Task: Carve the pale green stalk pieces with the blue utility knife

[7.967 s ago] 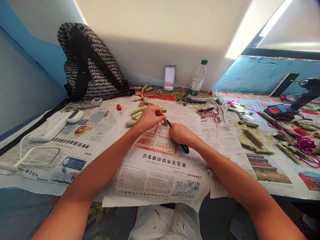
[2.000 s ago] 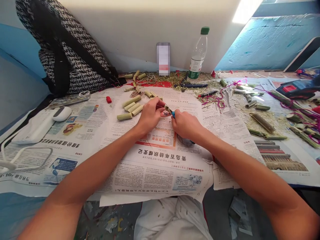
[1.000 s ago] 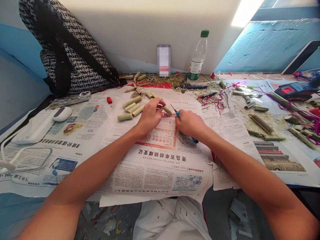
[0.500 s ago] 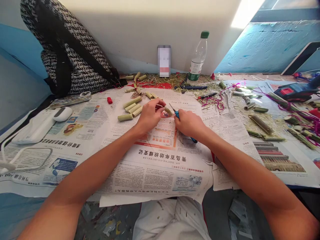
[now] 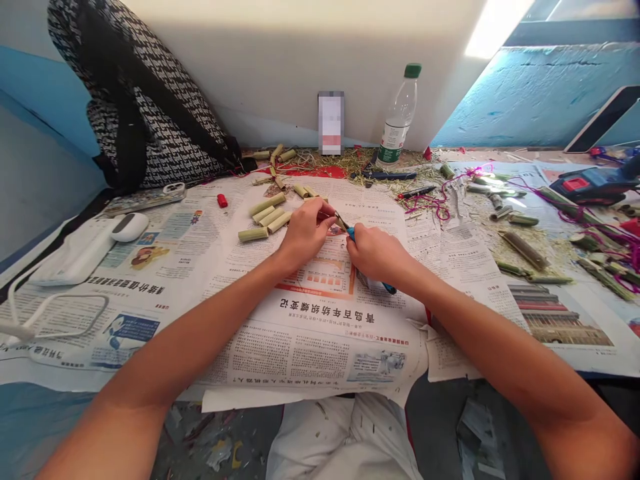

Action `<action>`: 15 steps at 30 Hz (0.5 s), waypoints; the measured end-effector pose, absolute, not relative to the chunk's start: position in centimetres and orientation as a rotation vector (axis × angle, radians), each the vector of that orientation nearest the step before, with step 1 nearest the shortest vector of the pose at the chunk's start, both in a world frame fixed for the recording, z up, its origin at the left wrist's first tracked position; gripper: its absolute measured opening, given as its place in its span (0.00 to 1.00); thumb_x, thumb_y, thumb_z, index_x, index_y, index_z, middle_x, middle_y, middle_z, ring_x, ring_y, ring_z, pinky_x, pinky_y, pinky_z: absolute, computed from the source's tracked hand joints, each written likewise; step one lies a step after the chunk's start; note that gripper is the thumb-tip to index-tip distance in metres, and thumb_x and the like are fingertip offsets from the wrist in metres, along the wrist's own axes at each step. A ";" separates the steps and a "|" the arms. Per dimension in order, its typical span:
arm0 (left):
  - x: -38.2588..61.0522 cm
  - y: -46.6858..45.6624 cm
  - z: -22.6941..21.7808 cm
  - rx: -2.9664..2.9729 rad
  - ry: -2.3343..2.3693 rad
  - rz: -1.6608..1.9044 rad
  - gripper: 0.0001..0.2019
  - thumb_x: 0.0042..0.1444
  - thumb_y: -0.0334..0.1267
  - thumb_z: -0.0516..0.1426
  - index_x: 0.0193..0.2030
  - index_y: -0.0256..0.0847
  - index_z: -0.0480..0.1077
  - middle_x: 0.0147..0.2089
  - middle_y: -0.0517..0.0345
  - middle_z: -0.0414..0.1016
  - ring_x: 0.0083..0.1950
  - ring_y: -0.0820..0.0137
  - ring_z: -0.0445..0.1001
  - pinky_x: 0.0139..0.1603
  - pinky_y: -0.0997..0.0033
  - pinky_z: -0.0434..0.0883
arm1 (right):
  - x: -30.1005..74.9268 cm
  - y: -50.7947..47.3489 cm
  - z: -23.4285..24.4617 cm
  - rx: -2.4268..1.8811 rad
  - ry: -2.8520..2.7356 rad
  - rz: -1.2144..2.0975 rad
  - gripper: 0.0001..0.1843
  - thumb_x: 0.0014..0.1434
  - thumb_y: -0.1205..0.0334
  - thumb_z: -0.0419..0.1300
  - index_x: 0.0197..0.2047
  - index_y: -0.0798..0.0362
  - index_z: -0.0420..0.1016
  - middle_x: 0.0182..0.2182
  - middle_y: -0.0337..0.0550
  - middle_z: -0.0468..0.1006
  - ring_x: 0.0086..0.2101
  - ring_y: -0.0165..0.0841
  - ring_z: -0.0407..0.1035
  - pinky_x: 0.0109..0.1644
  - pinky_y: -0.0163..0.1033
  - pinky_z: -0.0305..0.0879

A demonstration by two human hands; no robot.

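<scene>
My left hand [image 5: 310,227] is closed, its thumb and fingers pinching a short piece of cut green stalk, mostly hidden by the fingers. My right hand [image 5: 375,250] is wrapped round a blue-handled knife [image 5: 351,233]. The thin metal blade lies against the stalk piece, close to the left fingertips. Just left of my left hand, several short pale-green stalk pieces [image 5: 253,235] lie on the newspaper [image 5: 315,353]. The handle's far end sticks out below my right palm.
A plastic bottle [image 5: 397,123] and a phone [image 5: 331,123] stand by the back wall amid shavings. A red marker [image 5: 416,192], purple string [image 5: 441,208] and longer stalks [image 5: 523,248] lie to the right. A white lamp [image 5: 75,250] and backpack [image 5: 165,113] occupy the left.
The knife blade has moved left and down onto the stalk piece, which was visible apart from it before. Both hands have come slightly closer together.
</scene>
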State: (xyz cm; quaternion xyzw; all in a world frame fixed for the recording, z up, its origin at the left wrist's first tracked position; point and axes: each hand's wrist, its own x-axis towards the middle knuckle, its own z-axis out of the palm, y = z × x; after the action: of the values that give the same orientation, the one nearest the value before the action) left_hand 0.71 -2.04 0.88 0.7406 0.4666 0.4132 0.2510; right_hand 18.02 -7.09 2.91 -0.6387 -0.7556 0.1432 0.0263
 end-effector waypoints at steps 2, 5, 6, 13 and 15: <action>0.7 -2.1 0.8 2.036 1.264 1.128 0.05 0.61 0.26 0.62 0.38 0.39 0.72 0.40 0.55 0.80 0.41 0.67 0.80 0.48 0.64 0.78 | 17.9 -7.4 3.1 -1.998 -2.331 0.433 0.22 0.74 0.55 0.43 0.54 0.58 0.72 0.46 0.65 0.82 0.43 0.51 0.78 0.41 0.47 0.67; 0.8 -2.2 0.8 2.045 1.266 1.135 0.06 0.62 0.26 0.62 0.38 0.40 0.71 0.39 0.56 0.79 0.40 0.68 0.80 0.47 0.64 0.77 | 17.7 -7.5 3.3 -2.046 -2.307 0.445 0.21 0.73 0.57 0.45 0.55 0.58 0.74 0.47 0.65 0.83 0.45 0.52 0.79 0.42 0.48 0.69; 0.8 -2.2 0.9 2.048 1.276 1.138 0.06 0.62 0.26 0.62 0.37 0.40 0.71 0.39 0.56 0.79 0.40 0.68 0.79 0.46 0.64 0.77 | 17.7 -7.5 3.3 -2.061 -2.313 0.470 0.20 0.72 0.58 0.46 0.54 0.57 0.75 0.47 0.65 0.83 0.45 0.52 0.79 0.42 0.47 0.69; 0.8 -2.3 1.0 2.086 1.289 1.118 0.07 0.63 0.28 0.62 0.35 0.41 0.69 0.37 0.56 0.79 0.40 0.66 0.78 0.45 0.63 0.74 | 18.2 -6.8 3.1 -2.105 -2.343 0.560 0.18 0.70 0.61 0.49 0.51 0.55 0.79 0.47 0.63 0.84 0.45 0.51 0.80 0.41 0.46 0.70; 0.7 -2.3 1.1 2.095 1.301 1.113 0.07 0.63 0.28 0.62 0.35 0.41 0.69 0.37 0.56 0.78 0.40 0.66 0.78 0.45 0.63 0.74 | 18.1 -6.8 2.8 -2.089 -2.314 0.532 0.19 0.71 0.59 0.47 0.51 0.55 0.78 0.48 0.63 0.83 0.45 0.51 0.80 0.40 0.46 0.70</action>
State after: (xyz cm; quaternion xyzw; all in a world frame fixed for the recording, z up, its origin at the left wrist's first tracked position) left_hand 0.73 -2.25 1.07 0.7559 0.4695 0.4016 0.2165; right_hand 18.12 -6.76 2.84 -0.6605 -0.7317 0.1681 -0.0105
